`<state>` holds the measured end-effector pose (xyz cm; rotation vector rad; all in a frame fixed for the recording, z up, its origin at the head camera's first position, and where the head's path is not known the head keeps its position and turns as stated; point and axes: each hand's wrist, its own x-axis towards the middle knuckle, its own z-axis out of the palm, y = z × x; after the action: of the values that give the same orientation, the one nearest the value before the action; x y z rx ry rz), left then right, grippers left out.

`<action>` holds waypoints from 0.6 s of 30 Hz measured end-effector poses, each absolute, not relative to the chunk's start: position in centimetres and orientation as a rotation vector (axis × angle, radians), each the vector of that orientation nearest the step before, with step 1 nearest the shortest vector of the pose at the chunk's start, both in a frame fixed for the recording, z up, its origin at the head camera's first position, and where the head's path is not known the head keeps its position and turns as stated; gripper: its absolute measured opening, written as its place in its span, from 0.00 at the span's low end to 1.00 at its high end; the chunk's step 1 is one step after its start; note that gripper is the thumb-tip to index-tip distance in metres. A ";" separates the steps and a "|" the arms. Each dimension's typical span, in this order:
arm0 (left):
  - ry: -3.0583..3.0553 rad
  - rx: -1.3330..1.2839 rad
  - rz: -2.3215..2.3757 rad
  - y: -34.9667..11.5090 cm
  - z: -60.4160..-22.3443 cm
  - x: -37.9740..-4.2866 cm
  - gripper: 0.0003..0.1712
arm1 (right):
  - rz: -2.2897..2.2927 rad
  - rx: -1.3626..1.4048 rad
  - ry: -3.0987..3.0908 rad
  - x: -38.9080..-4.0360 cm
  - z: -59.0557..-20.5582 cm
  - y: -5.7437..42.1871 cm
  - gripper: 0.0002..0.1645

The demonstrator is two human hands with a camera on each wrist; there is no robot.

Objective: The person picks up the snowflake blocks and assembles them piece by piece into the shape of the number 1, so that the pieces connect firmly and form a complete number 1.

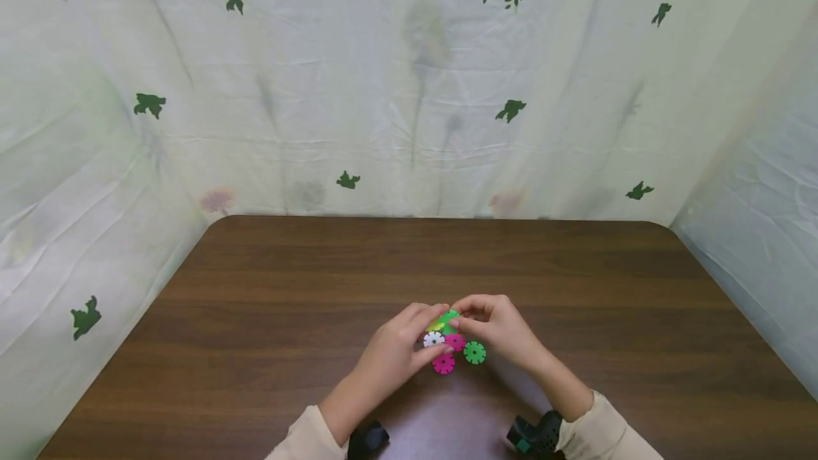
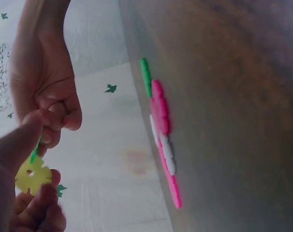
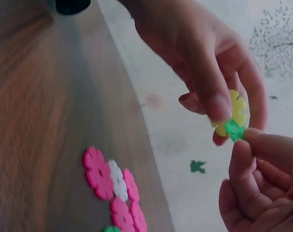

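Observation:
Above the table my left hand [image 1: 397, 343] pinches a yellow slotted flower-shaped disc [image 3: 237, 110] between thumb and fingers. Opposite it, my right hand [image 1: 501, 326] pinches a green slotted disc [image 3: 234, 129] with thumb and forefinger. The green disc stands edge-on at the yellow one's rim in both wrist views, and fingertips cover part of each. Just below the hands on the table lie a white disc [image 1: 432, 338], a pink disc [image 1: 444, 363] and another pink disc [image 1: 455, 342], close together. A second green disc [image 1: 474, 352] lies to their right.
The brown wooden table [image 1: 287, 289] spreads out around the hands. Behind and beside it hangs a pale curtain [image 1: 383, 91] printed with green leaves and birds. Black wrist cameras sit at the left cuff [image 1: 368, 439] and the right cuff [image 1: 537, 433].

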<state>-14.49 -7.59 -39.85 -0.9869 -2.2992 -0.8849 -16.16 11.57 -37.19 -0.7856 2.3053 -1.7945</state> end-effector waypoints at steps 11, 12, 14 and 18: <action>-2.275 -0.895 -0.763 -8.0 -39.8 -14.9 0.22 | -1.565 -0.882 2.576 -17.0 -40.3 13.9 0.18; -2.275 -0.890 -0.752 -8.1 -39.7 -14.9 0.23 | -1.500 -0.890 2.618 -17.0 -40.7 14.3 0.18; -2.274 -0.882 -0.739 -8.1 -39.7 -15.0 0.23 | -1.395 -0.896 2.656 -17.0 -41.5 15.0 0.19; -2.298 -0.867 -0.743 -8.3 -39.7 -15.0 0.23 | -1.188 -0.920 2.697 -16.8 -42.8 15.7 0.19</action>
<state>-15.03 -8.29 -39.69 -0.8670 -2.2981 -0.7432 -16.83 15.74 -42.83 -0.9195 2.6966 -1.1883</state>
